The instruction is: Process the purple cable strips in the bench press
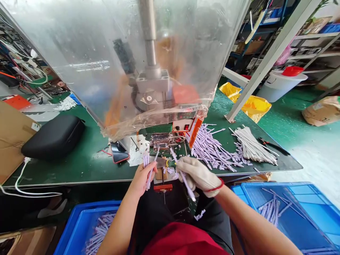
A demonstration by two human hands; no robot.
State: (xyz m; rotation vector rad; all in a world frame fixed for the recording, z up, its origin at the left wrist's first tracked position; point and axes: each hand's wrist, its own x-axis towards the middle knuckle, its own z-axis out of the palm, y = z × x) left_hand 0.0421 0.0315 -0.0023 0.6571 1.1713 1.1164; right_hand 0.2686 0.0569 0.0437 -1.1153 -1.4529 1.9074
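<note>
My bare left hand (143, 177) is closed around a few thin lilac plastic sticks (146, 160), which stand up past the fingers. My right hand (196, 174), in a white glove with a red cuff, grips one longer lilac stick (189, 187) slanting down toward my lap. Between the hands, at the table's front edge, lies a tool with a flat metal blade (160, 162) and a green and yellow handle. Just beyond the hands is a small heated-looking metal block (159, 140) of the press, with wires at its right.
A clear plastic guard (101, 71) surrounds the press. Lilac sticks (212, 148) and white sticks (251, 145) lie to the right, near pliers (275, 146). A phone (119, 152) and black case (54, 136) are at left. Blue bins (313, 198) flank my legs.
</note>
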